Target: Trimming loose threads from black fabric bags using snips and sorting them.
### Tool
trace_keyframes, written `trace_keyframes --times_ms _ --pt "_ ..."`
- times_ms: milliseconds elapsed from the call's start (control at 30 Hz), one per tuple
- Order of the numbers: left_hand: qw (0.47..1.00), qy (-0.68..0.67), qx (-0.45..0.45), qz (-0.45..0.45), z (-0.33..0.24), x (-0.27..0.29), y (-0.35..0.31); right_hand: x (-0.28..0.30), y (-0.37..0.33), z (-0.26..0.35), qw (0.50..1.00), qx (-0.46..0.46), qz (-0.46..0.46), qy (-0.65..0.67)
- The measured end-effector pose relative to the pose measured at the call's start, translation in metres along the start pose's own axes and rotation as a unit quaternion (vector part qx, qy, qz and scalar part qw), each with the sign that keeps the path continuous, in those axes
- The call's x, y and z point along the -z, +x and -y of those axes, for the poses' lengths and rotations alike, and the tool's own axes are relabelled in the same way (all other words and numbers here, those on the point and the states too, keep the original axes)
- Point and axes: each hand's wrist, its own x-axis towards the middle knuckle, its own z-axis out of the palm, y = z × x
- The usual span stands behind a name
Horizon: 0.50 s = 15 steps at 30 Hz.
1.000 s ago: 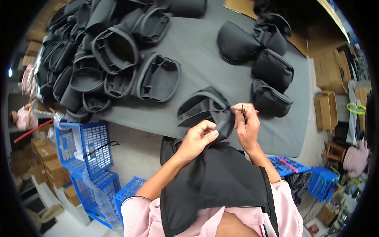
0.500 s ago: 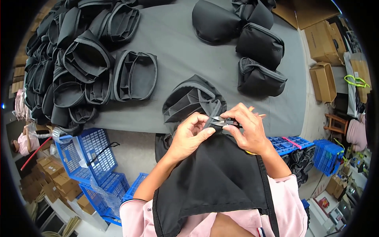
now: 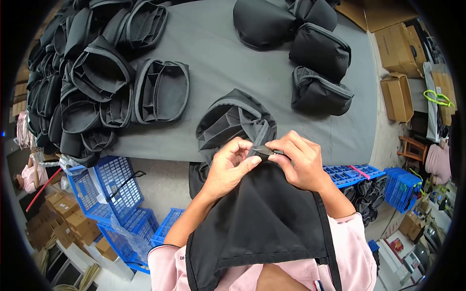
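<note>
A black fabric bag [image 3: 232,124] lies open at the near edge of the grey table [image 3: 218,53], its divided inside facing me. My left hand [image 3: 228,167] pinches the bag's grey-trimmed rim between thumb and fingers. My right hand [image 3: 298,160] grips the same rim just to the right, holding a small dark metal tool [image 3: 263,150] against it. The two hands touch over the rim. A black apron [image 3: 264,223] hangs below my forearms.
Several open black bags are heaped at the table's left [image 3: 97,82]. Three closed black bags [image 3: 318,48] sit at the back right. Blue plastic crates [image 3: 116,194] stand on the floor at left and right; cardboard boxes [image 3: 398,97] stand past the table's right end.
My right hand came down from a raised position onto the bag's rim beside my left hand. The view has shifted closer over the bag.
</note>
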Motion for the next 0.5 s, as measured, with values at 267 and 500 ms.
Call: trace_keyframes --times_ms 267,500 --pt "1.000 -0.022 0.011 -0.006 -0.002 0.002 -0.008 -0.001 -0.004 0.001 0.999 -0.005 -0.004 0.042" --pt "0.985 -0.007 0.171 -0.017 -0.018 0.011 -0.005 -0.020 -0.005 -0.003 0.790 -0.288 0.023 0.541"
